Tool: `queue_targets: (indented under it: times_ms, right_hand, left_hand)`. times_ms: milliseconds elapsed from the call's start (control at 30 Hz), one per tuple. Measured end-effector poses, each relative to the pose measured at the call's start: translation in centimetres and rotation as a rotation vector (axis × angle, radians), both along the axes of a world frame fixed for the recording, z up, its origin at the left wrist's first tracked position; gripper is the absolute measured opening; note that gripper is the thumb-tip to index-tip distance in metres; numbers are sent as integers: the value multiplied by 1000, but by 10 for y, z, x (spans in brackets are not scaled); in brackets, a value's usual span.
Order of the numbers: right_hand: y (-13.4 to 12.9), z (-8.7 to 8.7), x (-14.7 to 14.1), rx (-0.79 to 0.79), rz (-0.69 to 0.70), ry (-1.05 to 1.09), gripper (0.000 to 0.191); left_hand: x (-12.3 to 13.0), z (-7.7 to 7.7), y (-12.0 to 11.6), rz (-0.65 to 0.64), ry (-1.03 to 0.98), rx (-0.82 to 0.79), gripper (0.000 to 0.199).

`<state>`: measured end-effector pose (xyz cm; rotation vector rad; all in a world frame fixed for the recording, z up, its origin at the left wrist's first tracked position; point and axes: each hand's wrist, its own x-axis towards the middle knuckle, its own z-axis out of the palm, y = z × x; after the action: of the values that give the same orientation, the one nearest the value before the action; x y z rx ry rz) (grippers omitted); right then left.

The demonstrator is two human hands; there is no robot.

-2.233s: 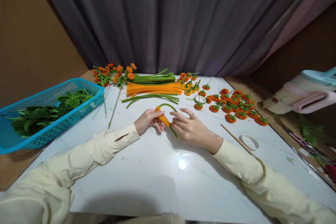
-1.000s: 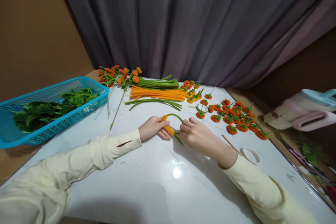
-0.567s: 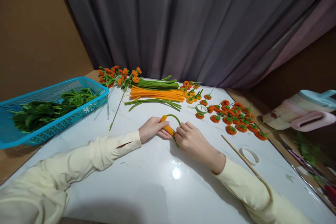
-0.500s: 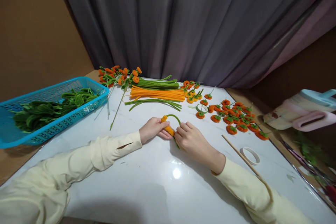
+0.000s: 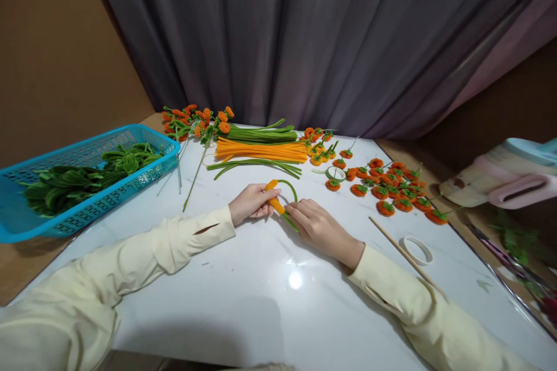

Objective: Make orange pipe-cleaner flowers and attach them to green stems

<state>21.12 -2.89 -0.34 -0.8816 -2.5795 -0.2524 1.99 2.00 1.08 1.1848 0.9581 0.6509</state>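
Note:
A fuzzy orange coil (image 5: 275,204) is pinched between the fingers of my left hand (image 5: 253,203), above the middle of the white table. From its upper end a green fuzzy stem (image 5: 292,186) curves round to the right, and green also shows below the coil. My right hand (image 5: 321,227) has its fingers bent against the lower end of the coil and the green stem; its fingertips are partly hidden. Behind the hands lie loose green stems (image 5: 256,166), a bundle of orange stems (image 5: 263,151) and a thicker green bundle (image 5: 263,135).
A blue basket (image 5: 87,214) with green leaves stands left. Orange flower heads (image 5: 385,207) spread at the right, beside a wooden stick (image 5: 402,252), a white tape roll (image 5: 416,250) and a cup (image 5: 491,177). More orange flowers (image 5: 223,127) lie at the back left.
My right hand has flattened and its fingers have shifted along the stem. The coil looks looser and a little higher in view, with the stem's loop wider.

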Motion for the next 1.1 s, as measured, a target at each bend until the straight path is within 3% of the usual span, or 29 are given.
queue_targets:
  times_ms: [133,267,667,900,1100]
  right_hand:
    - [1,0,0,-34,33,52,19]
    - [-2,3,-5,78,-31,-11,19]
    - [-5,-1,-9,190,-79,87,23]
    - [-7,0,-11,171,-86,131,22]
    - [-6,-1,-12,93,-112,180,19]
  left_hand:
    - [-1,1,1,27,2,46,31]
    - [-1,1,0,16,-21,63,30]
    - [-4,-2,3,-38,-265,-137,20]
    - [-3,-6,3,-44,-368,-250,14]
    - [-5,-5,5,-75,-345,-133,19]
